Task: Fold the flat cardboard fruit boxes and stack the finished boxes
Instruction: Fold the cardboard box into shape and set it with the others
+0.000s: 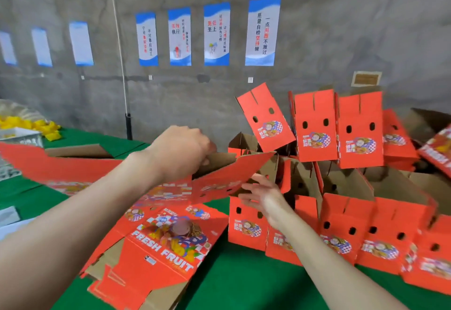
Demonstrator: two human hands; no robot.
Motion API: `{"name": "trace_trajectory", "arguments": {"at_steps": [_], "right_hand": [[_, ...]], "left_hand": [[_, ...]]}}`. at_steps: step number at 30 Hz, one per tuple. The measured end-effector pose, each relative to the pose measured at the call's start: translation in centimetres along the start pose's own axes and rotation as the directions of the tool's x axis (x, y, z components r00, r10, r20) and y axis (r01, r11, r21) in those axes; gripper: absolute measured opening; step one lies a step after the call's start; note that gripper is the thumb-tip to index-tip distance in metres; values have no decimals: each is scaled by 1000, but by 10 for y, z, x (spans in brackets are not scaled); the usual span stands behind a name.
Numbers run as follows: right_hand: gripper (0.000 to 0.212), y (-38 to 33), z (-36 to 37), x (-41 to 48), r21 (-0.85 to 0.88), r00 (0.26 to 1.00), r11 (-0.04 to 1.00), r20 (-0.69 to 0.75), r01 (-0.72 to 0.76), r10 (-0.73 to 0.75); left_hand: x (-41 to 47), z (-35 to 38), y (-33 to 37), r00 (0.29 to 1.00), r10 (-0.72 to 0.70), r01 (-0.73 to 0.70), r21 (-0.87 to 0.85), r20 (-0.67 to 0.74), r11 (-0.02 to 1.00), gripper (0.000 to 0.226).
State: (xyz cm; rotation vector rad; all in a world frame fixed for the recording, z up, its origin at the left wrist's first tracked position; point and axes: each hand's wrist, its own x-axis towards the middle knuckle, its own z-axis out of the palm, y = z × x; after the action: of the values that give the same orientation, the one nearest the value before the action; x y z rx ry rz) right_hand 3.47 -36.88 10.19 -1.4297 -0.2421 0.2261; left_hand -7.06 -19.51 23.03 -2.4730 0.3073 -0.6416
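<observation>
Head view, left hand point(180, 153) gripping the top edge of a half-raised flat box point(227, 178) above the flat pile point(166, 243) on the tabletop point(244, 283), right hand point(264, 198) with fingers apart just beside its flap, folded boxes point(341, 226) stacked at right

Flat boxes point(166, 243) lay on the table point(244, 285) before me. Folded boxes point(341, 224) stood stacked to their right, posters point(261, 31) on the wall point(341, 29) behind.

This is a packing workshop or warehouse. At twelve o'clock a bare grey concrete wall point(317, 41) carries blue-and-white printed slogan posters point(261, 31). A green-covered work table point(244, 273) bears heaps of folded red printed cardboard fruit boxes point(341, 212) at three o'clock and flat red cardboard box blanks point(158, 256) at six.
</observation>
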Motion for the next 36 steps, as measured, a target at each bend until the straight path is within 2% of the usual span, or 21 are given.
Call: {"name": "trace_trajectory", "arguments": {"at_steps": [3,5,7,10,13,14,15,16,17,18,19,20,21,22,24,26,27,28,30,33,36], "right_hand": [[40,-5,-21,-10,-327,990,934,78,141,-122],[45,-12,-31,-13,-328,973,917,120,225,-195],[36,-24,-39,-17,-288,952,910,31,299,-303],[25,-38,-59,-22,-342,889,865,-145,367,-434],[33,-49,-83,-34,-368,848,849,-230,379,-478],[43,-52,-90,-41,-400,804,825,-282,398,-524],[55,-55,-95,-50,-463,704,762,-339,453,-624],[61,-58,-100,-59,-546,555,656,-368,520,-746],[61,-64,-102,-69,-626,387,526,-358,576,-850],[55,-70,-101,-80,-685,249,398,-310,610,-917],[46,-75,-101,-88,-720,169,284,-230,633,-958],[39,-79,-100,-95,-739,141,200,-142,643,-980],[35,-82,-101,-102,-750,164,164,-75,641,-984],[36,-84,-103,-108,-764,237,181,-38,619,-971],[37,-84,-116,-118,-804,447,288,-31,520,-894],[41,-85,-134,-125,-855,689,373,-24,362,-724],[46,-87,-142,-129,-888,792,371,-14,271,-610],[50,-89,-147,-132,-920,865,340,-3,194,-501],[50,-91,-154,-136,-953,924,277,9,124,-381],[40,-87,-163,-141,-947,952,303,13,110,-305],[40,-75,-177,-146,-966,965,237,43,106,-259]], "left_hand": [[15,-29,4,1000,30,-30,-21,-8,999,16],[24,-53,8,998,48,-50,-44,-39,998,15],[35,-77,15,990,74,-81,-59,-117,995,10],[52,-110,32,970,126,-150,-101,-210,984,7],[71,-133,47,964,122,-166,-175,-237,971,13],[78,-139,52,966,105,-158,-217,-236,963,14],[85,-144,56,969,85,-148,-270,-233,951,13],[92,-150,62,972,67,-139,-325,-224,936,14],[99,-154,69,975,57,-137,-380,-213,915,17],[106,-156,77,979,60,-141,-430,-197,892,16],[114,-157,86,980,70,-152,-478,-184,865,12],[121,-156,96,982,80,-159,-526,-169,835,12],[127,-153,106,985,91,-160,-573,-148,803,16],[131,-148,117,988,103,-155,-617,-118,772,18],[137,-135,135,988,138,-143,-690,-63,710,16],[143,-123,153,984,176,-132,-726,-15,675,17],[146,-117,161,981,196,-127,-732,8,669,17],[149,-113,169,976,214,-128,-734,25,667,16],[153,-108,187,965,259,-155,-714,38,683,12],[162,-100,209,954,297,-205,-663,27,720,20],[172,-95,203,981,194,-126,-750,3,650,19]]}}
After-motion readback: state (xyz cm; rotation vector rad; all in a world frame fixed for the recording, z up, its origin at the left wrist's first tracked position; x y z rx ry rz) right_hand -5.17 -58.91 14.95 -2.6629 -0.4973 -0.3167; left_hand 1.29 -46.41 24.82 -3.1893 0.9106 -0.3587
